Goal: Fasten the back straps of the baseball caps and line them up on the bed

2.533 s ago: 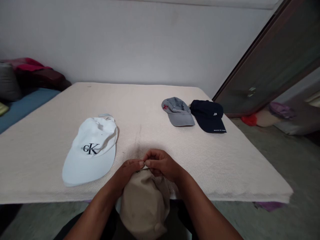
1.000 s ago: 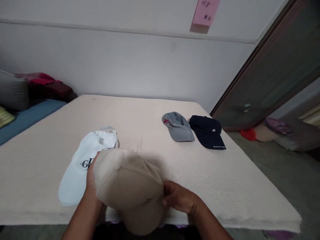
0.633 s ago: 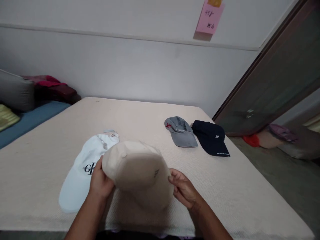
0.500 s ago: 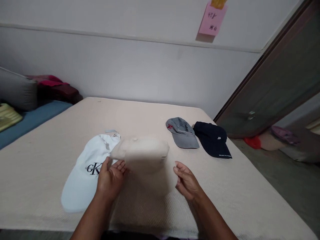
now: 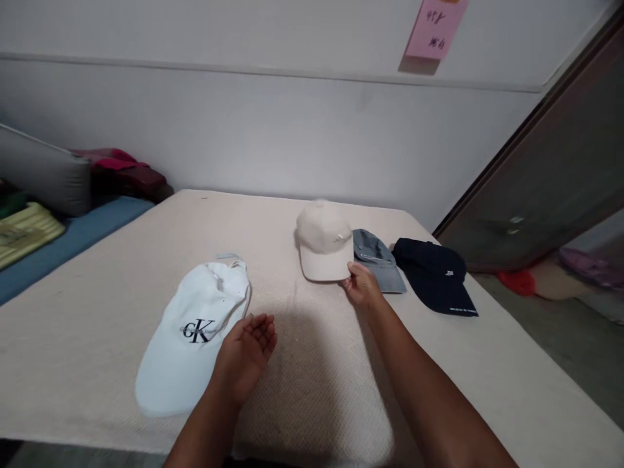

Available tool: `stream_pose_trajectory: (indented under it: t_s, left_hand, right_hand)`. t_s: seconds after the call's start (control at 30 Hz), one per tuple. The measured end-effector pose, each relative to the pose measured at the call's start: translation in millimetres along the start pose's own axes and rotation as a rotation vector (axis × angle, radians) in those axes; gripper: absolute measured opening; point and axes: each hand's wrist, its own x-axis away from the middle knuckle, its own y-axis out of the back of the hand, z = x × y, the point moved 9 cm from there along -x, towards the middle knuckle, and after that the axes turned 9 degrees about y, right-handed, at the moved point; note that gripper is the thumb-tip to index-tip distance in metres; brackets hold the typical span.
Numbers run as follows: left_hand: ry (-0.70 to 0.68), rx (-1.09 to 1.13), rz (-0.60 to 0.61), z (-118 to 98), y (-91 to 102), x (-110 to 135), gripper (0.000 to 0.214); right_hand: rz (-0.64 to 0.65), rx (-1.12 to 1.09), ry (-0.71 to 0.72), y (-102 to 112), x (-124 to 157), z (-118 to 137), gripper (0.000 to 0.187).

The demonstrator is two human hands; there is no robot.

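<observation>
A beige cap [image 5: 323,242] sits on the cream-covered table [image 5: 312,364], partly overlapping a grey cap [image 5: 377,258]. My right hand [image 5: 359,286] reaches forward and pinches the beige cap's brim at its right front corner. A navy cap [image 5: 433,276] lies to the right of the grey one. My left hand [image 5: 246,354] hovers open, palm up, fingers slightly curled, just right of a white cap with a black logo [image 5: 197,328].
A pink sticky note [image 5: 433,29] hangs on the wall above. At far left a blue mattress [image 5: 73,237] carries a grey cushion [image 5: 46,172] and red clothes [image 5: 124,172]. A leaning glass panel [image 5: 550,169] and floor clutter stand at right.
The beige cap went from my lap, up over the table edge, and forward beside the grey cap. My left hand let go and drew back; my right hand followed the cap.
</observation>
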Motion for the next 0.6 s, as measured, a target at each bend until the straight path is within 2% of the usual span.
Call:
stream_pose_trajectory:
  t_s: [0.17, 0.3, 0.37, 0.43, 0.53, 0.6]
  left_hand:
    - [0.042, -0.002, 0.019, 12, -1.6, 9, 0.016]
    - [0.077, -0.016, 0.036, 22, -3.0, 17, 0.013]
    - [0.068, -0.036, 0.06, 25, -5.1, 22, 0.011]
    - [0.052, -0.07, 0.107, 26, -8.7, 26, 0.01]
    - [0.062, -0.109, 0.178, 31, -11.8, 28, 0.008]
    - [0.098, -0.087, 0.145, 35, -5.0, 26, 0.006]
  right_hand:
    - [-0.07, 0.102, -0.033, 21, 15, -20, 0.014]
    - [-0.005, 0.168, -0.035, 8, 52, -28, 0.014]
    - [0.058, 0.195, -0.04, -8, 79, -36, 0.014]
    - [0.153, 0.22, -0.068, -34, 108, -49, 0.018]
    - [0.344, 0.26, -0.121, -88, 147, -64, 0.028]
    - [0.464, 0.281, -0.131, -128, 163, -65, 0.035]
